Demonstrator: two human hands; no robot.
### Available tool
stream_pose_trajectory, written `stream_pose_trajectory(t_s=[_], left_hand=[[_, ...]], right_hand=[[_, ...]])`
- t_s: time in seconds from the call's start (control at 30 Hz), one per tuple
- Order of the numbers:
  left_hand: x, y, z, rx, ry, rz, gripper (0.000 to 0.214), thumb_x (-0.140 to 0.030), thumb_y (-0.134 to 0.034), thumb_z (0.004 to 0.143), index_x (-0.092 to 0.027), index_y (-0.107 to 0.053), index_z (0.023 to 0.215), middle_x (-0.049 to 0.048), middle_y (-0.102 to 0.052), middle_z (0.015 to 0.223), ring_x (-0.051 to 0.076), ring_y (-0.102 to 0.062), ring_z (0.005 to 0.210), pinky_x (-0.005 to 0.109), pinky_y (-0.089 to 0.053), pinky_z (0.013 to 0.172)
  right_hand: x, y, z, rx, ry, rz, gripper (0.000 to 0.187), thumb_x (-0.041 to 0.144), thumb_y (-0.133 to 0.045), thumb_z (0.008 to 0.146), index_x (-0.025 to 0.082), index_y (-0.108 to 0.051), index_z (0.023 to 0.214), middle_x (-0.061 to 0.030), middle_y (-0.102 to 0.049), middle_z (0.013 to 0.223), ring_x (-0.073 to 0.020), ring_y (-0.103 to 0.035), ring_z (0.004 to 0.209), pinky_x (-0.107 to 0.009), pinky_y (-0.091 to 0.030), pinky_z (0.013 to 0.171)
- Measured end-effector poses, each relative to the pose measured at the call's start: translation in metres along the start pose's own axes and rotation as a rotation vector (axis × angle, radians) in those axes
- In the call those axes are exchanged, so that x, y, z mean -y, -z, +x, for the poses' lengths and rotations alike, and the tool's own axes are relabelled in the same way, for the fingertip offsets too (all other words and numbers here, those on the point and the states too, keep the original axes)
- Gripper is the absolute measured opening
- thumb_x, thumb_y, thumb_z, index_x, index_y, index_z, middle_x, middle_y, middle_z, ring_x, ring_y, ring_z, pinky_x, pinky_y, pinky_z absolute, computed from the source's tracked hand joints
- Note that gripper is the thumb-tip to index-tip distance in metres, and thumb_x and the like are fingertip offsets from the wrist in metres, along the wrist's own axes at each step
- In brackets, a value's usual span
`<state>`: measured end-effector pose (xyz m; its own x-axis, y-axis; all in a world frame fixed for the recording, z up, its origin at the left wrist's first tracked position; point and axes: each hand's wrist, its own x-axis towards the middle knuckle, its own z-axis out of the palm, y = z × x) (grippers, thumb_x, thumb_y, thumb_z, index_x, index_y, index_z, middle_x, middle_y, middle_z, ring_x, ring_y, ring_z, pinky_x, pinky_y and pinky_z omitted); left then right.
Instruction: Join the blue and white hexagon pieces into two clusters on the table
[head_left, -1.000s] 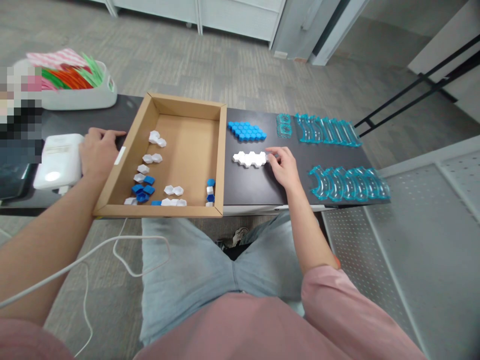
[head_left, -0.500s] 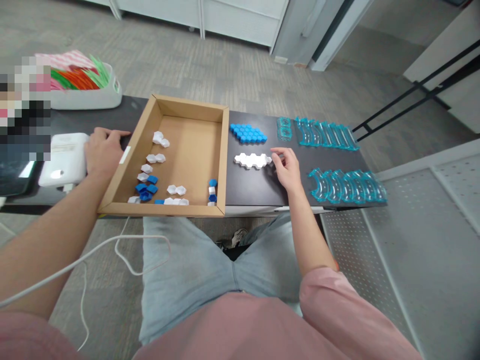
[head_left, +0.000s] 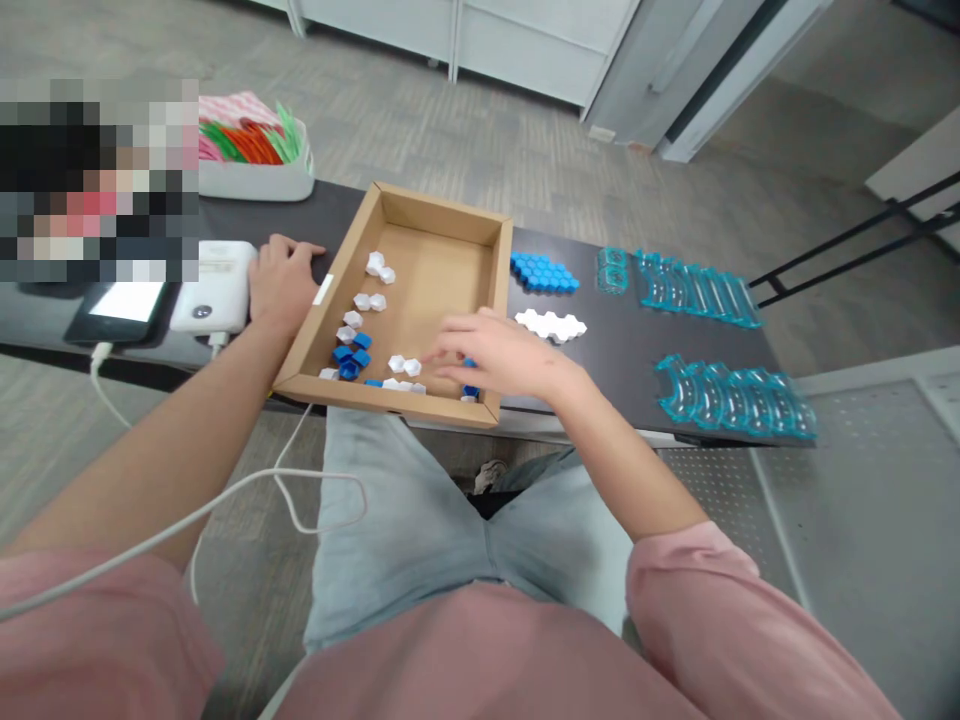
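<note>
A shallow cardboard box (head_left: 450, 205) lies on the black table (head_left: 622, 335) and holds several loose white and blue hexagon pieces (head_left: 352, 345). My right hand (head_left: 491, 355) reaches over the box's near right corner, fingers spread, above the pieces there; I see nothing in it. My left hand (head_left: 281, 280) rests flat on the table against the box's left wall. Right of the box lie a cluster of white hexagons (head_left: 551, 323) and a cluster of blue hexagons (head_left: 544, 272).
Two rows of clear turquoise curved pieces (head_left: 694, 290) (head_left: 731, 395) lie at the table's right. A white power bank (head_left: 214, 300) with a cable and a phone (head_left: 112, 310) sit left. A white tub of coloured strips (head_left: 251, 160) stands at the back left.
My right hand has left the white hexagon cluster and moved left into the box's near right corner. The view has shifted right. The left hand has stayed by the box.
</note>
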<state>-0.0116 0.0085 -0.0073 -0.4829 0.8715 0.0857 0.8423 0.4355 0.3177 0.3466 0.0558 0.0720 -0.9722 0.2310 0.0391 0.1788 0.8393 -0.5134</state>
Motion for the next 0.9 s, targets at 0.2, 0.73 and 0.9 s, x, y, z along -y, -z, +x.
stream_pose_trajectory(t_s=[0.2, 0.73, 0.9], left_hand=[[0.003, -0.003, 0.000, -0.018, -0.020, -0.034, 0.070, -0.058, -0.047, 0.121, -0.013, -0.074, 0.166, 0.0309, -0.061, 0.168, 0.044, -0.053, 0.153, 0.054, -0.037, 0.124], [-0.007, 0.004, -0.004, 0.013, 0.012, -0.013, 0.071, -0.048, -0.039, 0.120, -0.009, -0.070, 0.170, 0.0324, -0.057, 0.171, 0.047, -0.050, 0.157, 0.057, -0.037, 0.126], [-0.003, 0.002, -0.001, 0.006, 0.020, -0.005, 0.070, -0.052, -0.040, 0.121, -0.013, -0.071, 0.170, 0.0295, -0.059, 0.170, 0.045, -0.051, 0.156, 0.056, -0.037, 0.127]], right_hand=[[0.007, -0.016, 0.056, 0.273, 0.047, -0.025, 0.034, 0.004, -0.078, 0.101, 0.027, -0.088, 0.124, -0.0046, -0.082, 0.123, -0.0229, -0.073, 0.107, -0.034, -0.047, 0.089], [0.009, -0.033, 0.059, 0.184, 0.120, -0.121, 0.024, 0.015, -0.074, 0.112, 0.030, -0.083, 0.129, -0.0067, -0.081, 0.132, -0.0257, -0.072, 0.106, -0.037, -0.043, 0.085], [0.006, -0.031, 0.061, 0.180, 0.071, -0.146, 0.023, 0.012, -0.070, 0.107, 0.025, -0.077, 0.124, -0.0087, -0.083, 0.131, -0.0268, -0.071, 0.105, -0.037, -0.039, 0.082]])
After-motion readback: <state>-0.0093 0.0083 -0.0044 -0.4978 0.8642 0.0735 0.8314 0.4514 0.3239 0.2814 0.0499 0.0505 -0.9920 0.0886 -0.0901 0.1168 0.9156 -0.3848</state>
